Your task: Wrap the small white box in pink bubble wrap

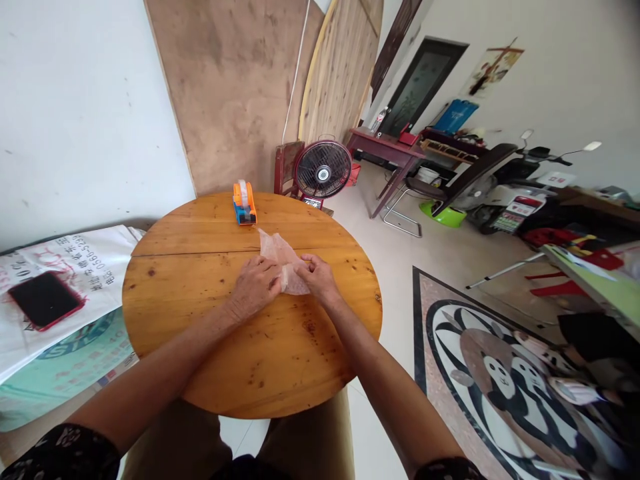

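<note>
A thin clear plastic bag [281, 257] lies on the round wooden table [250, 360], near its middle. My left hand [254, 287] rests knuckles-up on the bag's near left edge, fingers curled and pinching it. My right hand [317, 275] pinches the bag's right edge with thumb and fingers closed. Both hands meet over the bag's near end. An orange and blue tape dispenser [244, 203] stands at the table's far edge, beyond the bag and apart from both hands.
A black phone in a red case [45, 299] lies on printed sacks [65, 280] at the left. A standing fan [323, 171] is behind the table. At the right are a panda floor mat [505, 380], a scooter [520, 193] and a dark desk [385, 150].
</note>
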Tool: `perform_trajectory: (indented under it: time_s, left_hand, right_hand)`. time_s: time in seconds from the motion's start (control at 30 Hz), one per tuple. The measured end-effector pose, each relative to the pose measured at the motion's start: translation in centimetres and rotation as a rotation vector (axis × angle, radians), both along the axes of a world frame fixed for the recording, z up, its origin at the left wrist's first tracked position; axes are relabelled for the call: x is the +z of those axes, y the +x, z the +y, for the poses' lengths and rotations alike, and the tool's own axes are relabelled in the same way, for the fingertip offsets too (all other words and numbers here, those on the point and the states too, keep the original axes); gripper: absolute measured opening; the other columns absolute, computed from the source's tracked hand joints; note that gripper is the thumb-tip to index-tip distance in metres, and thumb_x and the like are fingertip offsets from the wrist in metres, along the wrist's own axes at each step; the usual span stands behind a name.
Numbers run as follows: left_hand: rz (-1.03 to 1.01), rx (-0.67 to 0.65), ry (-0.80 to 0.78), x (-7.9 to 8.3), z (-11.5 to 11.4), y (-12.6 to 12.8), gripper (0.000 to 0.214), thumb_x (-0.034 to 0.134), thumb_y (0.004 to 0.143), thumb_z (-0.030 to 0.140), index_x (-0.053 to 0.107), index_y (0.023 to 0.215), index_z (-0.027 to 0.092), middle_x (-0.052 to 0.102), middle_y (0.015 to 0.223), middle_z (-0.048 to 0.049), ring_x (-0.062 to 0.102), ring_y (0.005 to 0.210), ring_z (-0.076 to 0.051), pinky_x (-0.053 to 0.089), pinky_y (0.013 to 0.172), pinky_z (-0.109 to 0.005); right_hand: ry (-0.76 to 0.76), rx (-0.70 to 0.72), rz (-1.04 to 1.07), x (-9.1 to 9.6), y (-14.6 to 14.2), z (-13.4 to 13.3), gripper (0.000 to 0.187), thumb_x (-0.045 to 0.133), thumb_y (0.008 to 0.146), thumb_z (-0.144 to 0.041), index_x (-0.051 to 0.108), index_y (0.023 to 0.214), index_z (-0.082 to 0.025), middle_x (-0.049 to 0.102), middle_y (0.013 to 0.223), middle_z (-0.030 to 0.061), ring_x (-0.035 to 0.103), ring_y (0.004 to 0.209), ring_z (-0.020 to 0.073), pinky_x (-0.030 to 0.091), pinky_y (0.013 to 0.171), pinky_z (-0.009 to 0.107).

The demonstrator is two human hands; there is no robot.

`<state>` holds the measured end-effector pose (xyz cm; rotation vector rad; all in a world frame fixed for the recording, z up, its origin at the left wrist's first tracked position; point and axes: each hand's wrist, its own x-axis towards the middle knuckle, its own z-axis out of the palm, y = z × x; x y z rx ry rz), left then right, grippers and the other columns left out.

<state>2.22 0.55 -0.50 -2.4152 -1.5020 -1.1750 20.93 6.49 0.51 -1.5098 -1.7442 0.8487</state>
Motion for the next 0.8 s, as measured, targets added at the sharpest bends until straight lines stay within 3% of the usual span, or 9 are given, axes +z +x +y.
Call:
perform_trajectory:
  time_s: [0.27,0.53,0.67,0.8]
  left_hand:
    - [0.012,0.025,-0.046,0.2,-0.2,0.2,0.019,0.057,0.086,0.014,0.071,0.095,0.021,0.074,0.100,-0.0075,0.058,0.096,-0.026,0.043,0.084,-0.040]
    - [0.033,0.012,-0.059,0.1,0.0,0.3,0.022,0.057,0.083,0.010,0.072,0.096,0.020,0.074,0.099,-0.0071,0.058,0.092,-0.026,0.043,0.081,-0.040]
    - [0.012,0.009,-0.065,0.0,0.2,0.2,0.022,0.056,0.084,0.011,0.073,0.096,0.020,0.071,0.104,-0.0083,0.058,0.093,-0.025,0.045,0.083,-0.039]
    - [-0.046,0.029,-0.081,0.0,0.2,0.3,0.020,0.058,0.083,0.013,0.074,0.093,0.020,0.063,0.115,-0.0124,0.057,0.096,-0.026,0.046,0.087,-0.041]
  right_hand:
    - [-0.023,0.016,0.203,0.1,-1.8,-0.5,0.043,0.065,0.073,-0.039,0.063,0.110,-0.017,0.052,0.061,-0.0072,0.048,0.053,0.0107,0.042,0.052,0.023]
    - [-0.035,0.007,0.261,0.8,-3.4,-0.4,0.032,0.067,0.071,-0.036,0.066,0.097,-0.017,0.051,0.060,-0.0080,0.047,0.053,0.0098,0.043,0.056,0.023]
    - [-0.091,0.007,0.294,1.3,-3.7,-0.6,0.023,0.066,0.073,-0.029,0.065,0.094,-0.018,0.055,0.060,-0.0068,0.050,0.054,0.0102,0.045,0.055,0.023]
    - [-0.207,0.036,0.358,2.8,-3.7,-1.3,0.016,0.064,0.076,-0.022,0.064,0.092,-0.018,0.058,0.058,-0.0056,0.052,0.049,0.0098,0.045,0.047,0.021]
